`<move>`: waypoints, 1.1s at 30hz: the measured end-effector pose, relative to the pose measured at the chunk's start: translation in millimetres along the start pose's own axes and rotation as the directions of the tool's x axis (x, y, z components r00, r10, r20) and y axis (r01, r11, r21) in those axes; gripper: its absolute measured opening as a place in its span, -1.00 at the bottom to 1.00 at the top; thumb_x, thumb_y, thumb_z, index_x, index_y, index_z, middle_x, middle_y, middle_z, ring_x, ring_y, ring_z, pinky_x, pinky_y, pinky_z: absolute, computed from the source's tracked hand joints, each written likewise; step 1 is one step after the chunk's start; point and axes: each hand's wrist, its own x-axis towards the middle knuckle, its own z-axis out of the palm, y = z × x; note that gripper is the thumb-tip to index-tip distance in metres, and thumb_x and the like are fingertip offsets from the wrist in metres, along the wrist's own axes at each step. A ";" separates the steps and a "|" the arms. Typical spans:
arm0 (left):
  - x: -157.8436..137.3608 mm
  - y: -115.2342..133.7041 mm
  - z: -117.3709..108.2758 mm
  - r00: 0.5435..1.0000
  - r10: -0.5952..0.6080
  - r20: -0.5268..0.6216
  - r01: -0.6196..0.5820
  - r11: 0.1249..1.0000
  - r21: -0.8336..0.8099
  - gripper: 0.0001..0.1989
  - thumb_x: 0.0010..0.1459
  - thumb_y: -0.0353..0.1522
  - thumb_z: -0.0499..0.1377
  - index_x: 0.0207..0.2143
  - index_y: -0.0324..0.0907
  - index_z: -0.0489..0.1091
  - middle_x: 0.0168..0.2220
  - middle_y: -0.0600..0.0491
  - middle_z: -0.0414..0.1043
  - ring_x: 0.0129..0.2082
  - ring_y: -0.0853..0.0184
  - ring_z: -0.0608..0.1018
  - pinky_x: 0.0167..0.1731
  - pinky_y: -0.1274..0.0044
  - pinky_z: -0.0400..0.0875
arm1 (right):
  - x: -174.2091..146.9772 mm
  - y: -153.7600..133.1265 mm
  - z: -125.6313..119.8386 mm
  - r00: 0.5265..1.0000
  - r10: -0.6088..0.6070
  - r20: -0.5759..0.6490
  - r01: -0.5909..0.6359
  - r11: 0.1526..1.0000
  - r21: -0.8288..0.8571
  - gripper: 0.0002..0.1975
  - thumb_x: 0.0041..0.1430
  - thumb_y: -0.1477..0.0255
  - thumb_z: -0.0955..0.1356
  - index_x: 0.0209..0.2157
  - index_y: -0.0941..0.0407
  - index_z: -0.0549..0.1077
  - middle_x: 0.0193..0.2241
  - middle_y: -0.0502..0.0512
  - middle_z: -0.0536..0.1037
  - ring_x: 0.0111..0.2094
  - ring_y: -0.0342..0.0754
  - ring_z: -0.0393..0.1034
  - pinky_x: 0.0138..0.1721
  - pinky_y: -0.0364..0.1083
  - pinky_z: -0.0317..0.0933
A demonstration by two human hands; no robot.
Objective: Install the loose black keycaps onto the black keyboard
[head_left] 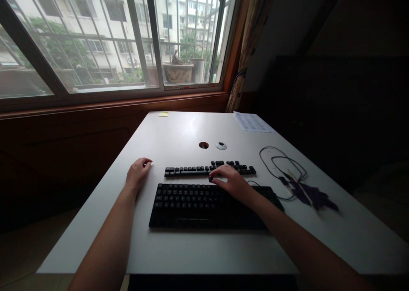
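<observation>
A black keyboard (185,214) lies on the white table, with keycaps fitted on its left and upper parts; its lower strip is bare of them. My right hand (231,180) is over the keyboard's upper edge, its thumb and fingertips pinching a small black keycap (210,178). Behind the keyboard, loose keycaps (188,171) form rows, including a long spacebar (194,173); my right hand covers part of these rows. To their left, my left hand (139,171) rests on the table with loosely bent fingers, a gap showing between thumb and forefinger.
A coiled black cable (271,157) and a dark purple cloth (308,195) with a thin stick lie at the right. Beyond the keycaps are a round table hole (203,145) and its white cover (221,145). Printed paper (252,122) and a yellow note (163,114) lie at the far edge.
</observation>
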 end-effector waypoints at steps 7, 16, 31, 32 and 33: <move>-1.4 0.7 -1.2 1.000 0.000 -0.002 0.000 1.000 0.004 -0.72 0.23 -0.24 0.09 -0.19 -0.10 0.57 -0.13 -0.03 0.62 -0.14 0.17 0.60 -0.01 0.38 0.46 | -62.2 -33.2 -5.3 0.999 0.030 0.024 -0.030 0.999 0.025 -0.79 0.22 0.55 0.47 -0.14 0.00 0.55 -0.16 0.07 0.63 -0.05 0.04 0.49 0.02 0.06 0.43; -1.4 -0.8 -0.8 1.000 0.005 -0.003 -0.005 1.000 0.002 -0.70 0.22 -0.23 0.09 -0.17 -0.11 0.58 -0.12 -0.05 0.62 -0.13 0.16 0.60 -0.01 0.38 0.45 | -75.6 -37.9 7.7 0.995 -0.100 -0.024 0.097 0.992 -0.086 -0.76 0.23 0.61 0.44 -0.13 0.03 0.53 -0.21 0.09 0.63 -0.10 0.06 0.48 -0.04 0.09 0.47; -0.6 -4.7 1.6 1.000 0.003 -0.002 -0.003 1.000 0.009 -0.71 0.24 -0.22 0.09 -0.17 -0.08 0.58 -0.12 -0.03 0.62 -0.13 0.17 0.60 -0.02 0.38 0.46 | -76.9 -45.3 7.5 0.988 -0.151 -0.030 0.145 0.978 -0.148 -0.83 0.33 0.55 0.40 -0.14 0.00 0.58 -0.22 0.09 0.65 -0.14 0.06 0.47 -0.08 0.10 0.48; -0.5 -4.9 1.7 1.000 0.004 -0.002 -0.004 1.000 0.009 -0.70 0.24 -0.21 0.09 -0.17 -0.08 0.58 -0.11 -0.03 0.62 -0.13 0.17 0.60 -0.02 0.38 0.46 | -76.8 -45.8 7.3 0.987 -0.158 -0.032 0.151 0.977 -0.151 -0.84 0.34 0.55 0.40 -0.15 0.00 0.58 -0.22 0.09 0.65 -0.15 0.06 0.47 -0.08 0.09 0.48; -0.5 -5.1 1.8 1.000 0.004 -0.003 -0.004 1.000 0.009 -0.70 0.24 -0.21 0.09 -0.17 -0.08 0.58 -0.11 -0.03 0.62 -0.13 0.17 0.60 -0.02 0.38 0.46 | -76.6 -46.1 7.0 0.986 -0.166 -0.031 0.159 0.975 -0.158 -0.84 0.35 0.55 0.39 -0.17 0.01 0.58 -0.22 0.09 0.65 -0.15 0.05 0.47 -0.09 0.08 0.48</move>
